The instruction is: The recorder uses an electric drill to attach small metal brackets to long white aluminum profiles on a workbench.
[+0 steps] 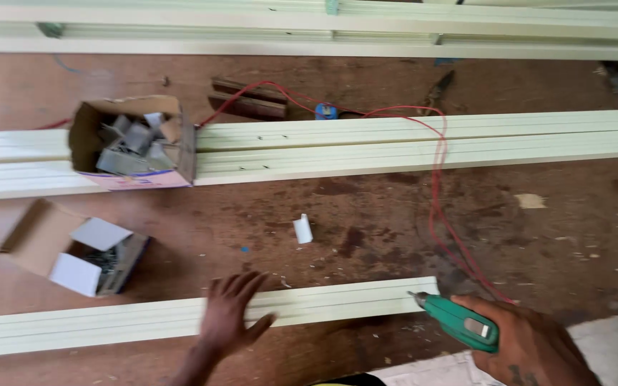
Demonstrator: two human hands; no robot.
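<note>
Fingers [241, 286] of the left hand [227, 322] lie spread flat, gripping nothing, pressing on a long pale-green metal channel strip [180, 318] lying left to right on the near reddish-brown floor [366, 236]. At the strip's right end, the right hand [531, 343] is wrapped tight around a green power drill [459, 322], its bit touching the strip. A red cable [438, 186] runs far from the drill across longer pale-green strips [395, 143]. Two open cardboard boxes [134, 143] of metal fittings sit left.

Workshop/fabrication area: long cream profiles [423, 139] on stained brown work surface [366, 229], box w/ metal brackets [131, 143], screw box [73, 246], red cable [434, 186], green drill [459, 323].
</note>
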